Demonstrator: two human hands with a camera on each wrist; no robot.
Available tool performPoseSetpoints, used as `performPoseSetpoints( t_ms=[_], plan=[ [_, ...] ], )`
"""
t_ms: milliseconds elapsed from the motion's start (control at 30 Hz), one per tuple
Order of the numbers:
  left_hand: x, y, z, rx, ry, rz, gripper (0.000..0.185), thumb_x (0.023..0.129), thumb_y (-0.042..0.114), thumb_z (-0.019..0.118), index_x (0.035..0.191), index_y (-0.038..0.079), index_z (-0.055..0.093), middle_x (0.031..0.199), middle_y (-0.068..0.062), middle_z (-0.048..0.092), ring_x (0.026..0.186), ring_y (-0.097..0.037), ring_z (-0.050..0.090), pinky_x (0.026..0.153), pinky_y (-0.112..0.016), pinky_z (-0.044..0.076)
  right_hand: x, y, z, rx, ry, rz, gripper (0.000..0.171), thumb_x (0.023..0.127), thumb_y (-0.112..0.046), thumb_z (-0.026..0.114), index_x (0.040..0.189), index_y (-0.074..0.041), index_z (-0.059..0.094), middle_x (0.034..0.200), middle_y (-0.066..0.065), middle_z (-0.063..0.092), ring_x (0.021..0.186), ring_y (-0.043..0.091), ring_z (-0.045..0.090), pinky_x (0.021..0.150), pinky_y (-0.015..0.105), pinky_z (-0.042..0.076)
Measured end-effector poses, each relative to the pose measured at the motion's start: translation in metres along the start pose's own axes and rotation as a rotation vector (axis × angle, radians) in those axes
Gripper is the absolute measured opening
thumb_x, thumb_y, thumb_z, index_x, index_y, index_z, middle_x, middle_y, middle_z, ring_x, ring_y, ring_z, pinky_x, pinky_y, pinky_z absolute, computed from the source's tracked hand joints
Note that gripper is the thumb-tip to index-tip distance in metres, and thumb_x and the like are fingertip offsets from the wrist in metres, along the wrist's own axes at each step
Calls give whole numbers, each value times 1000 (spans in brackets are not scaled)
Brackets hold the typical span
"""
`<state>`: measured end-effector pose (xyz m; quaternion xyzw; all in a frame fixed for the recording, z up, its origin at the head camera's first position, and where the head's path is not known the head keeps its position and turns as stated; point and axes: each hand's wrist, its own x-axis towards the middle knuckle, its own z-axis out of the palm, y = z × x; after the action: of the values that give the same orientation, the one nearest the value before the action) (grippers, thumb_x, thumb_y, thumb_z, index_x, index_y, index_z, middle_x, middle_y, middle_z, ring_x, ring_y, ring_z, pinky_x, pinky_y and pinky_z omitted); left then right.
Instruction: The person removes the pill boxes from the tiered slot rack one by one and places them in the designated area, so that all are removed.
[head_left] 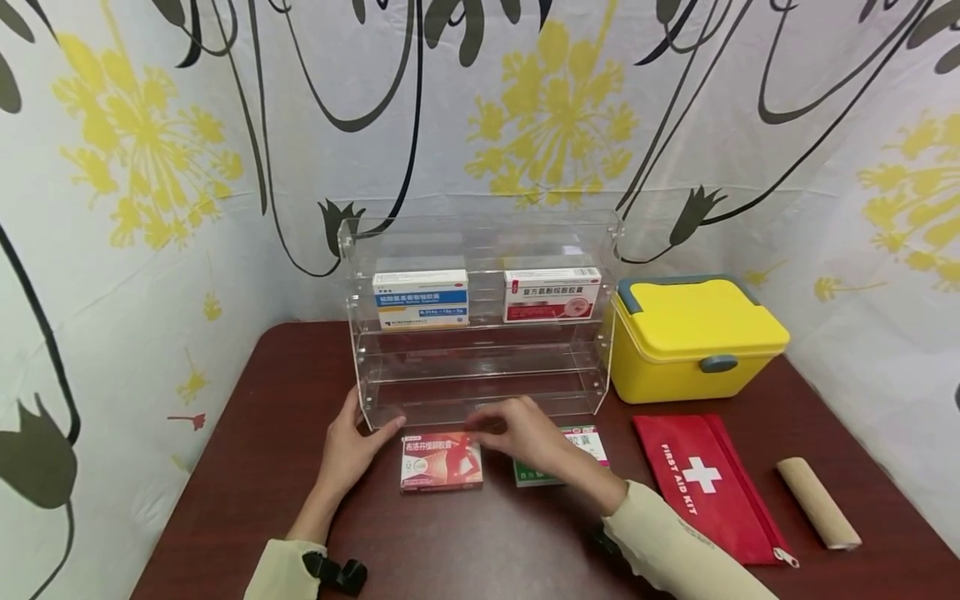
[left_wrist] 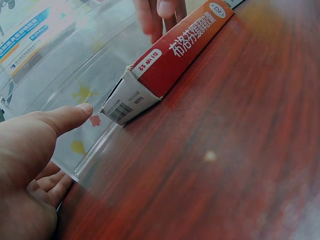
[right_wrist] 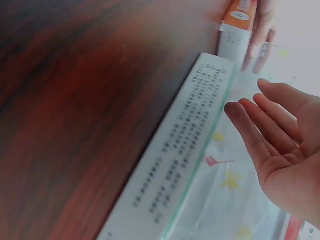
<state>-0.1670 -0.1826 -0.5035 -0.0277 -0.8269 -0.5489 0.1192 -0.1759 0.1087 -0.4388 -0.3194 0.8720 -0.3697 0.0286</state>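
Observation:
A red-orange medicine box lies flat on the brown table, just in front of a clear acrylic shelf. My left hand rests at the box's left end, thumb stretched toward it without touching, and holds nothing. My right hand hovers with straight fingers; its fingertips reach the box's far right corner. It partly covers a green-and-white box lying to the right.
On the shelf's upper tier stand a blue-and-white box and a red-and-white box. To the right are a yellow lidded case, a red first aid pouch and a cardboard roll. Patterned curtain walls close in the table.

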Motion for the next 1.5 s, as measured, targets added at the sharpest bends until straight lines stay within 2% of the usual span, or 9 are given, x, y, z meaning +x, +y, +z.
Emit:
performPoseSetpoints(
  t_ms=[167,300,467,567,767,867,1000,1200,1500],
  plan=[
    [-1,0,-2,4,3,-1,89,79,40,82,152,25,33,141,-9,52,131,-26,47,104,-46,35,-10,-6,-17,53,35,18,24,87,-15,77,111,-15,76,104,-2,73,91,6,66,81,30,54],
    [0,-1,-3,15,5,-6,90,79,42,82,153,25,32,139,-9,54,130,-24,47,103,-47,36,-18,-10,-40,41,64,32,26,86,-15,78,111,-20,75,103,-4,73,86,3,64,77,25,53],
    [0,-1,-1,20,-5,-17,90,79,45,81,152,27,32,138,-7,55,130,-21,48,104,-45,36,-30,-7,-78,-3,160,42,26,85,-16,79,110,-19,75,102,-5,73,84,6,65,72,26,54],
    [0,-2,0,25,-9,-19,89,79,46,81,152,28,33,138,-7,55,130,-22,47,104,-46,35,-38,-4,-100,12,224,71,27,84,-17,80,111,-18,75,103,-5,72,83,8,65,69,27,55],
    [0,-2,-1,25,-4,-10,89,79,43,81,152,27,33,141,-7,53,131,-24,46,105,-47,34,-47,0,-134,43,283,93,30,87,-22,78,116,-15,73,106,-2,71,82,14,67,68,27,54],
    [-1,-2,-2,23,-6,-10,89,80,43,81,153,27,32,140,-7,53,132,-23,45,105,-47,35,-47,1,-146,46,299,88,31,86,-19,78,117,-13,73,106,1,72,83,17,69,71,26,55],
    [-1,-1,0,23,-12,-13,90,80,44,81,153,27,32,140,-8,54,131,-23,46,104,-48,35,-42,0,-162,16,327,105,32,85,-21,79,116,-13,73,104,-1,71,83,15,68,71,25,55],
    [-2,-1,1,14,-15,-15,89,80,43,81,153,27,33,139,-8,54,130,-24,47,104,-48,34,-29,-3,-184,-25,333,91,30,87,-19,77,116,-13,73,108,1,71,87,16,66,71,24,54],
    [-1,-2,0,18,-8,3,91,80,41,81,153,23,31,138,-10,55,130,-26,48,102,-50,36,-12,-5,-212,-135,390,115,28,88,-22,76,114,-11,73,108,3,70,90,17,64,73,17,49]
  ],
)
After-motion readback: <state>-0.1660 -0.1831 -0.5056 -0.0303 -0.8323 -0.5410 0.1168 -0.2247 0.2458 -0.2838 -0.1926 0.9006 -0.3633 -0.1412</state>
